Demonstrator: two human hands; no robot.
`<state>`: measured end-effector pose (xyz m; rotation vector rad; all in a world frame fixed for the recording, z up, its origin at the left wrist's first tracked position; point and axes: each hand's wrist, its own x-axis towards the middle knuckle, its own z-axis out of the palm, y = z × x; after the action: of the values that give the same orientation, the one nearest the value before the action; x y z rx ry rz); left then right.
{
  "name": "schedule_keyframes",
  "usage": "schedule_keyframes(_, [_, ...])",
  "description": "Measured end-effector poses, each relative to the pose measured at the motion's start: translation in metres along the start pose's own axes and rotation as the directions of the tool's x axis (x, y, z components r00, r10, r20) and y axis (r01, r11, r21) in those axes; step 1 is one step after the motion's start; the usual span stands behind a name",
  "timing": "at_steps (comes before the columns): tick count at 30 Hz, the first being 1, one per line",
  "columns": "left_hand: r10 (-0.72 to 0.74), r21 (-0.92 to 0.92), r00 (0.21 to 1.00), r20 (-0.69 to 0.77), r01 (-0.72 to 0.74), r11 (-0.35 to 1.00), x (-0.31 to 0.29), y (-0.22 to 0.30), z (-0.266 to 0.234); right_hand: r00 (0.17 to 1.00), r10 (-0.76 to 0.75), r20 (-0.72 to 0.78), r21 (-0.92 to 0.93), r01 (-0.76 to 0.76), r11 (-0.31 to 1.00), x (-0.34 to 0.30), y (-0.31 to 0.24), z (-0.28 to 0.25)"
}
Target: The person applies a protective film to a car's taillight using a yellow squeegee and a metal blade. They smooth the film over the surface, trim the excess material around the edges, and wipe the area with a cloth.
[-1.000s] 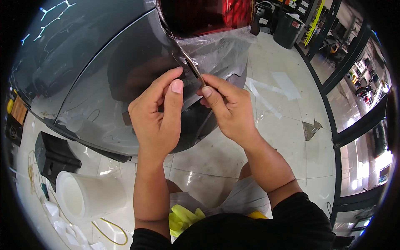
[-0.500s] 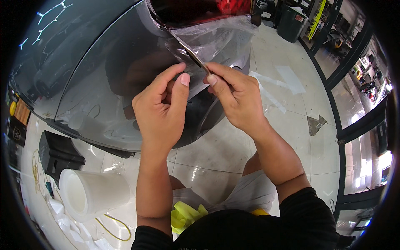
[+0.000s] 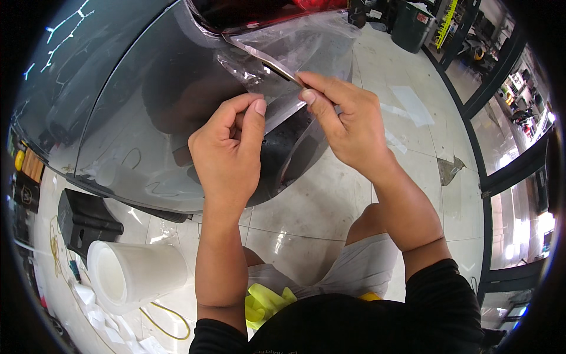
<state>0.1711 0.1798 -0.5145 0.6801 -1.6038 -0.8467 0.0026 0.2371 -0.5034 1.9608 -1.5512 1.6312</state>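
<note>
A slim metal cutter knife [image 3: 275,67] slants up and left from my right hand [image 3: 352,121], pinched between thumb and forefinger. Its far end lies close to the lower edge of the red tail light [image 3: 277,17]. Around the knife, clear wrinkled film [image 3: 321,44] hangs over the dark grey car's rear corner [image 3: 127,127]. Thumb and forefinger of my left hand [image 3: 227,150] press together in front of the bodywork, beside the film's lower edge; whatever is between them is too small to make out.
At lower left stand a white bucket [image 3: 150,271] and a black step-shaped block [image 3: 85,218], with white paper scraps [image 3: 100,318] nearby. A yellow-green cloth [image 3: 265,304] rests at my lap. Film pieces [image 3: 411,106] lie on the tiled floor, near a dark bin [image 3: 411,29] and glass doors.
My left thumb and forefinger, apart before, have come together. My right hand has moved slightly right and up with the knife, which now slants at a flatter angle.
</note>
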Motion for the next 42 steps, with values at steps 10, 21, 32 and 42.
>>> schedule_keyframes(10, [-0.03,-0.09,0.998,-0.05,0.025,0.996,-0.001,0.0,0.009,0.977,-0.206,0.06,-0.221,0.214,0.951,0.017,0.005,-0.029])
schedule_keyframes(21, [-0.171,-0.346,0.985,0.026,0.169,0.923,-0.004,0.002,0.025,0.937,-0.333,0.105,-0.301,0.349,0.888,0.032,0.009,-0.055])
schedule_keyframes(32, [-0.146,-0.442,0.985,0.093,0.173,0.88,0.008,0.013,0.047,0.902,-0.405,0.149,-0.363,0.431,0.826,0.041,0.014,-0.066])
schedule_keyframes(42, [-0.125,-0.456,0.992,-0.004,0.109,0.883,0.0,0.018,0.068,0.892,-0.417,0.173,-0.38,0.451,0.807,0.042,0.015,-0.07])
